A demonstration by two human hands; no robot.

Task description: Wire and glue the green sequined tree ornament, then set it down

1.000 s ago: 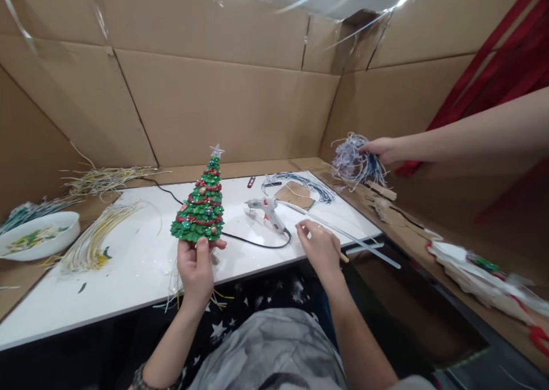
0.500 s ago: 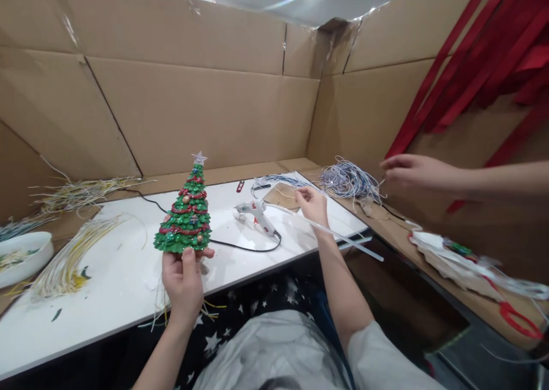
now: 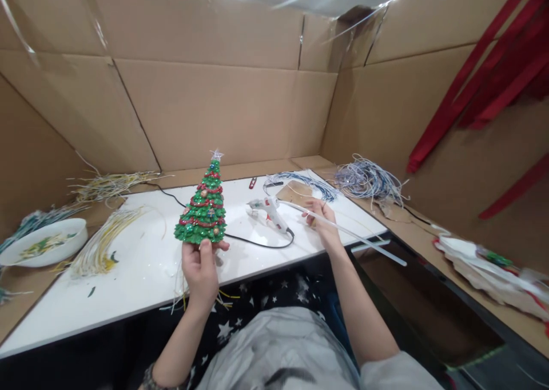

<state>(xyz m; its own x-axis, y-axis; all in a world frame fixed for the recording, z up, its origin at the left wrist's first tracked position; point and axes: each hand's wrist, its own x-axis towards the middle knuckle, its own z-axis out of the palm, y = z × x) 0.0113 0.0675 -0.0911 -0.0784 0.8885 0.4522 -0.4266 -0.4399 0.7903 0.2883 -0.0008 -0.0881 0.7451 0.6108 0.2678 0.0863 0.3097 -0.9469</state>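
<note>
Gripping the miniature Christmas tree (image 3: 202, 202) by its base, the left hand (image 3: 201, 270) holds it upright above the white desk (image 3: 128, 275), so its decorated tiers face the person. At three o'clock from it, the right hand (image 3: 322, 218) pinches a clear glue stick (image 3: 355, 235) beside the glue gun (image 3: 270, 210), close for reloading.

Bright overhead light, glare above, wide-angle bending at edges.
</note>
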